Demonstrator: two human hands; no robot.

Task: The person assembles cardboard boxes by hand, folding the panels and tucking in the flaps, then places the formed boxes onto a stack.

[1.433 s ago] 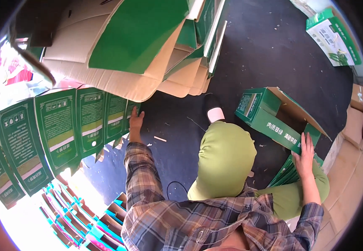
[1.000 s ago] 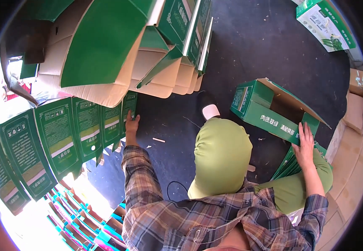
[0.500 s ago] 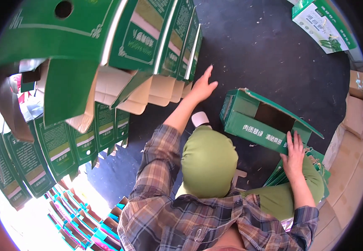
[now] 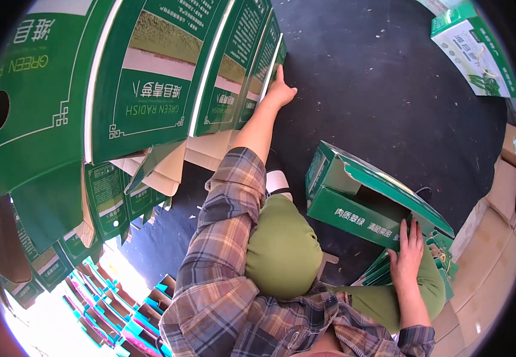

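Observation:
My left hand [image 4: 280,90] reaches far forward, its fingers on the edge of a flattened green carton [image 4: 273,56] at the end of a leaning row of green cartons [image 4: 151,77]. My right hand [image 4: 408,254] lies flat, fingers spread, on a stack of folded green cartons [image 4: 389,271] by my right knee. Just ahead of it, an assembled green box [image 4: 365,199] sits on the black floor [image 4: 389,101] with its flaps open. My knees in green trousers [image 4: 282,250] fill the middle.
A white and green box [image 4: 475,47] stands at the far right. More upright green cartons [image 4: 103,202] line the left side. Blue and pink packages [image 4: 121,309] lie at the lower left. Brown cardboard [image 4: 502,196] edges the right.
My left arm has stretched forward from the floor near the left cartons to the far end of the carton row. The view has tilted closer to the cartons. My right hand stays put.

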